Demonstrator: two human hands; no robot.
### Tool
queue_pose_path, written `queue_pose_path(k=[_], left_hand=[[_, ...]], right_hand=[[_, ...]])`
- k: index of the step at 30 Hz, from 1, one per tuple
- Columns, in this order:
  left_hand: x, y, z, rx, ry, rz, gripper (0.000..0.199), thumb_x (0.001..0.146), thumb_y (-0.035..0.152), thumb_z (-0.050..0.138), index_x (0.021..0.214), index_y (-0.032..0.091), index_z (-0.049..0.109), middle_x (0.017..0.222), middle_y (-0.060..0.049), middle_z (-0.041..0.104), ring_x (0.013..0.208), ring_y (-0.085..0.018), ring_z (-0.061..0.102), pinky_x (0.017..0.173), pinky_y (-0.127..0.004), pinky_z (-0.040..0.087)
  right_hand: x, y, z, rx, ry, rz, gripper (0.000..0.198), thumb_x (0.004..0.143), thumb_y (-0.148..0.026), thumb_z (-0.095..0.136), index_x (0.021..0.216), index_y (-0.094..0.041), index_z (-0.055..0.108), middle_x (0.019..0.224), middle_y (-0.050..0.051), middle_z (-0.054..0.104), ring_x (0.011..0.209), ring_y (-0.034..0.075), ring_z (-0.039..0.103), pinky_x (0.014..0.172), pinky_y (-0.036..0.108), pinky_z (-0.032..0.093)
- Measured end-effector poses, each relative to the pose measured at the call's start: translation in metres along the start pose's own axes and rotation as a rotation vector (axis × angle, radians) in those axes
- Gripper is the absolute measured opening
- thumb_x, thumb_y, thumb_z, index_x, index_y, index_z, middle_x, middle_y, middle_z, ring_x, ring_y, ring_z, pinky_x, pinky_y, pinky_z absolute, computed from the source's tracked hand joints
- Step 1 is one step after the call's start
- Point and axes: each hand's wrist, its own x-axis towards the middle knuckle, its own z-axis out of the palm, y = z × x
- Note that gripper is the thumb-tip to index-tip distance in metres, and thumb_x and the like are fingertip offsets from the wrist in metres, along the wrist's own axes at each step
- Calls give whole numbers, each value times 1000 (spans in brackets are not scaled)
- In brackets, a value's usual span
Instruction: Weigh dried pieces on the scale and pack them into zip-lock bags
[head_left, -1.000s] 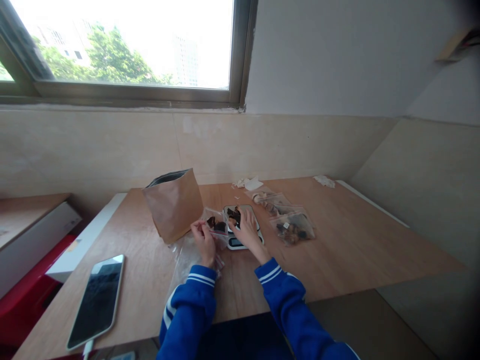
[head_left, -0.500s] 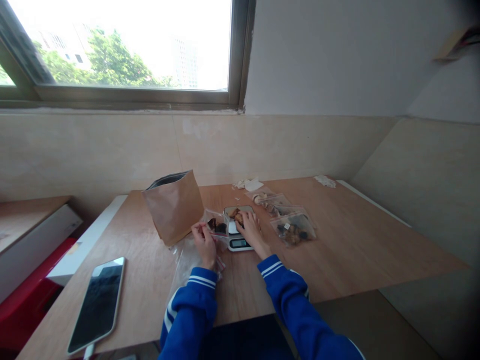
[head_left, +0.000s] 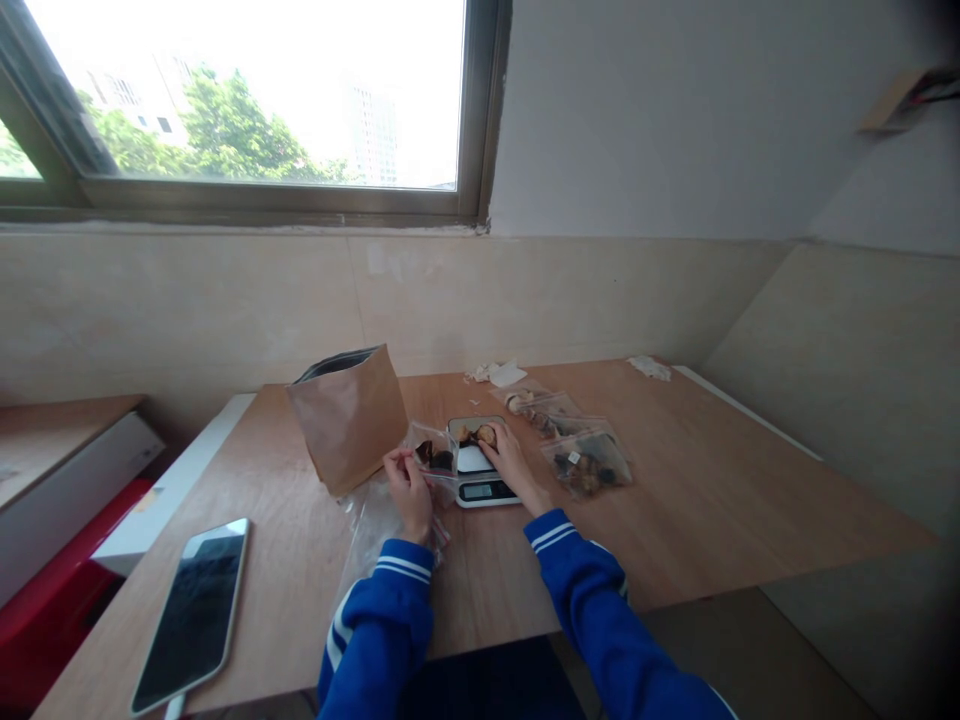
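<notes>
My left hand (head_left: 409,492) pinches the edge of a clear zip bag (head_left: 448,483), which has dark brown dried pieces in it and sits at the left side of the scale. A small white kitchen scale (head_left: 489,500) with a lit display stands in front of me. Brown dried pieces (head_left: 463,434), perhaps mushrooms, lie on its plate. From the right, my right hand (head_left: 513,463) reaches over the plate. Its thumb and fingers close around one tan dried piece (head_left: 487,434), partly covered by the fingers.
Behind the left hand a brown paper bag (head_left: 349,420) stands open. Several filled zip bags (head_left: 589,465) lie right of the scale. Empty plastic bags (head_left: 367,530) rest under my left wrist. A tablet (head_left: 195,610) with a cable lies front left. Crumpled white scraps (head_left: 504,374) lie near the wall.
My right hand has shifted slightly right on the scale's plate, uncovering more of the dried pieces. The left hand stays at the zip bag. The view has tilted up a little.
</notes>
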Motion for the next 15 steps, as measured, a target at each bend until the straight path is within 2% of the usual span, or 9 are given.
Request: queue_pose_path(k=[4, 7, 9, 12, 15], left_hand=[[1, -2, 0, 14, 4, 5, 13, 92, 35, 42, 93, 22, 43, 66, 5, 46, 38, -10, 45, 39, -23, 38], [1, -3, 1, 26, -3, 5, 16, 92, 37, 42, 93, 22, 43, 67, 4, 46, 39, -10, 46, 39, -23, 38], [0, -4, 1, 21, -14, -1, 17, 92, 39, 42, 94, 22, 43, 68, 4, 46, 39, -10, 45, 40, -23, 38], [0, -5, 1, 8, -17, 3, 17, 91, 39, 42, 93, 22, 43, 71, 3, 47, 39, -9, 44, 39, -23, 38], [-1, -5, 1, 21, -13, 37, 16, 91, 38, 42, 93, 22, 44, 73, 3, 47, 41, -10, 44, 41, -23, 38]], right_hand=[[2, -20, -16, 66, 57, 4, 25, 85, -27, 55, 108, -18, 57, 104, 12, 63, 98, 27, 61, 85, 41, 50], [8, -48, -33, 185, 122, 20, 29, 86, -33, 56, 110, -18, 58, 109, 13, 63, 101, 27, 60, 87, 41, 48], [13, -71, -45, 321, 110, 52, 34, 85, -38, 59, 111, -17, 58, 110, 13, 64, 101, 25, 60, 88, 39, 48], [19, -101, -54, 570, -114, 92, 35, 82, -44, 62, 104, -16, 62, 99, 8, 67, 91, 21, 62, 80, 32, 50], [20, -114, -48, 710, -327, 141, 34, 81, -46, 64, 93, -14, 64, 86, 4, 67, 80, 17, 61, 71, 28, 49]])
